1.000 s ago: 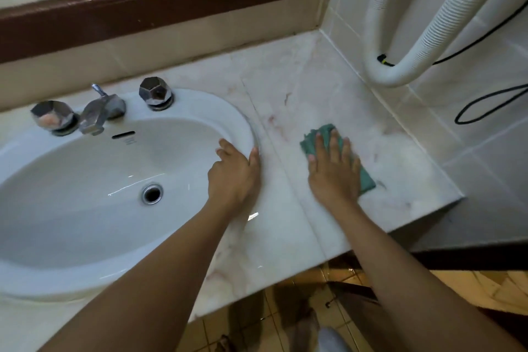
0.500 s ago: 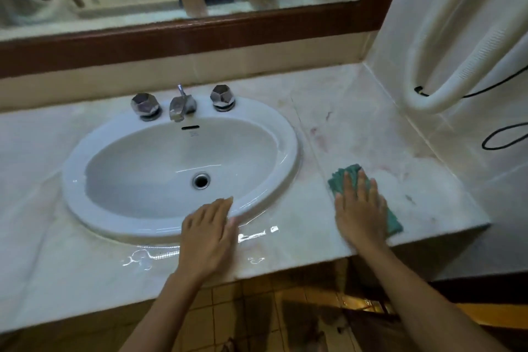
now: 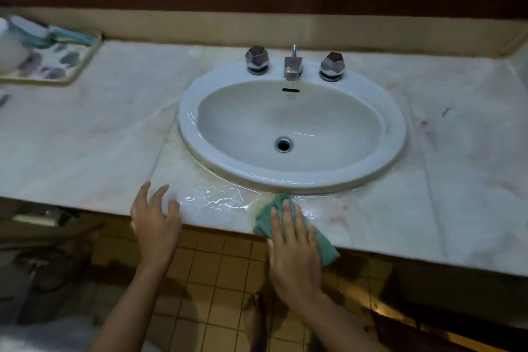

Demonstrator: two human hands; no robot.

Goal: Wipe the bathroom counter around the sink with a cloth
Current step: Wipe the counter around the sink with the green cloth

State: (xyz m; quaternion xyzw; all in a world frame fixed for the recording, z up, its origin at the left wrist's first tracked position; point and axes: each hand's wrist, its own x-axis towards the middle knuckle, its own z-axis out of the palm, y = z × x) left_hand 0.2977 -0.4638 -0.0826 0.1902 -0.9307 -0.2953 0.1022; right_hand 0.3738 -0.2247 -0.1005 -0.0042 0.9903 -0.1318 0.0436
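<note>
A green cloth (image 3: 271, 210) lies on the pale marble counter (image 3: 85, 134) at its front edge, just below the white oval sink (image 3: 398, 134). My right hand (image 3: 294, 251) presses flat on the cloth, fingers pointing toward the sink rim; the cloth's tip touches the rim. My left hand (image 3: 155, 223) rests with spread fingers on the counter's front edge, left of a shiny wet patch (image 3: 214, 200), and holds nothing.
A chrome tap (image 3: 293, 64) with two faceted knobs (image 3: 257, 58) (image 3: 331, 66) stands behind the basin. A patterned tray (image 3: 54, 66) with toiletries sits at the far left. Reddish marks (image 3: 425, 128) show right of the sink. Tan floor tiles (image 3: 217, 271) lie below.
My right hand has slid the cloth left from the counter's right side to the front of the sink. My left hand has moved left along the front edge. The view has shifted left.
</note>
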